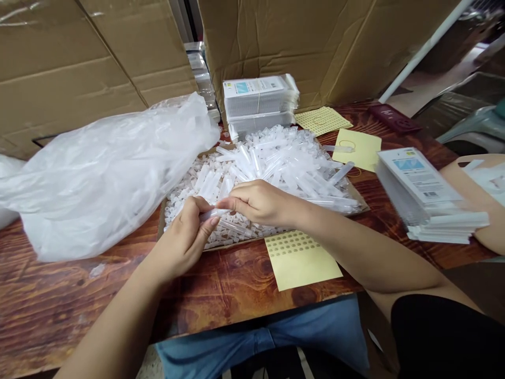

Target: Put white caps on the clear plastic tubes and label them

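Tube (214, 213), pale and slim, lies just left of the centre of the frame, over the near part of a shallow cardboard tray (236, 243). The left hand (185, 231) is closed around its body, thumb along the near side; the right hand (256, 202) pinches its other end between thumb and fingertips. Whether a small cap sits in that pinch, the fingers hide. A light, steady hold on the body, with both hands in line, should keep the thin wall from flexing and the end from slipping. Loose tubes (292, 163) heap up just beyond the right hand, small white caps (181, 197) fill the tray's left side, and both could crowd the knuckles if the hands dip. A large plastic bag (114, 173) spreads over the left of the frame, its edge overlapping the tray. A yellow sticker sheet (302, 260) lies beneath the right forearm at lower centre, where a sleeve or wrist might drag it; packet stacks (422, 189) stand at right.
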A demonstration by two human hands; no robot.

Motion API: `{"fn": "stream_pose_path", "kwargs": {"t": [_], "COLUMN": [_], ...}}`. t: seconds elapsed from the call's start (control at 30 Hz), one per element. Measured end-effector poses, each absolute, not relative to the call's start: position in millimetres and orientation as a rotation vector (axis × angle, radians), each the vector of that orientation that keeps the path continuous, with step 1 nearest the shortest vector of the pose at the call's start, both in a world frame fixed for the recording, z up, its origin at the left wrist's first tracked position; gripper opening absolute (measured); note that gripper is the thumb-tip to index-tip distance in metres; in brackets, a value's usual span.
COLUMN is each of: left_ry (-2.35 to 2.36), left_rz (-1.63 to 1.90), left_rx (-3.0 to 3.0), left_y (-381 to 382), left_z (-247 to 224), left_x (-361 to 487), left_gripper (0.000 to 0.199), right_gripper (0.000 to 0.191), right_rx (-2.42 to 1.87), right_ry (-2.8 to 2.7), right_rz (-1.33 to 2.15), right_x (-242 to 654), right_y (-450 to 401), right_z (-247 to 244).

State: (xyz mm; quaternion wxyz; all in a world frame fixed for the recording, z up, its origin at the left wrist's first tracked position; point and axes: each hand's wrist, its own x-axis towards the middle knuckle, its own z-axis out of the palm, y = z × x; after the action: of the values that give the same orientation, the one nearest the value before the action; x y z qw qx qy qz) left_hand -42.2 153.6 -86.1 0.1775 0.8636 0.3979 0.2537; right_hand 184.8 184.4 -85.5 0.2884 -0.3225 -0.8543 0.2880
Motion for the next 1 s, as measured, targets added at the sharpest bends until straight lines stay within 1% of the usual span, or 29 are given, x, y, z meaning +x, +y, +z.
{"fn": "stream_pose_path", "kwargs": {"t": [0.1, 0.17, 0.23, 0.3, 0.33, 0.5, 0.57, 0.6, 0.7, 0.77, 0.87, 0.9, 1.0], "left_ry": [1.088, 1.068, 1.057, 1.047, 1.047, 1.066, 1.055, 1.056, 1.059, 1.048, 1.061, 1.079, 1.128], "left_rz": [0.742, 0.757, 0.757, 0.744, 0.748, 0.816, 0.819, 0.822, 0.832, 0.845, 0.833, 0.826, 0.806], "left_rx": [2.474, 2.498, 2.529, 2.547, 2.549, 2.578, 2.573, 2.564, 2.541, 2.541, 2.533, 2.521, 2.48], "left_y": [151.7, 151.5, 152.3, 153.5, 154.1, 155.9, 156.1, 156.2, 156.0, 155.5, 154.8, 154.6, 154.3], "left_z": [-85.0, -85.4, -87.5, -90.5, -91.9, -95.8, -96.4, -96.7, -97.1, -96.7, -95.8, -95.6, -95.9], "left_x": [-42.7, -42.6, -42.3, -41.8, -41.4, -39.5, -39.3, -39.3, -39.6, -39.4, -39.0, -39.1, -39.7], "left_gripper": [0.007, 0.009, 0.01, 0.01, 0.01, 0.013, 0.012, 0.011, 0.012, 0.012, 0.01, 0.009, 0.01], "right_gripper": [0.016, 0.018, 0.011, 0.024, 0.026, 0.013, 0.021, 0.022, 0.012, 0.012, 0.026, 0.026, 0.019], "right_rx": [-0.815, -0.774, -0.914, -1.143, -1.203, -0.964, -1.071, -1.12, -0.989, -0.91, -1.077, -1.091, -0.946], "right_ry": [-2.236, -2.235, -2.273, -2.313, -2.323, -2.271, -2.229, -2.209, -2.226, -2.248, -2.221, -2.211, -2.233], "right_rz": [0.838, 0.867, 0.876, 0.863, 0.846, 0.765, 0.788, 0.809, 0.826, 0.787, 0.769, 0.775, 0.763], "right_x": [183.3, 181.7, 180.3, 179.9, 180.2, 181.3, 180.4, 179.8, 178.4, 177.2, 175.8, 175.6, 175.1], "right_y": [179.3, 175.1, 171.1, 168.1, 167.2, 167.5, 168.0, 168.1, 167.3, 166.5, 165.7, 165.6, 165.8], "right_z": [-78.8, -74.1, -69.4, -65.7, -64.6, -68.7, -72.2, -73.6, -76.6, -78.2, -79.9, -80.2, -80.3]}}
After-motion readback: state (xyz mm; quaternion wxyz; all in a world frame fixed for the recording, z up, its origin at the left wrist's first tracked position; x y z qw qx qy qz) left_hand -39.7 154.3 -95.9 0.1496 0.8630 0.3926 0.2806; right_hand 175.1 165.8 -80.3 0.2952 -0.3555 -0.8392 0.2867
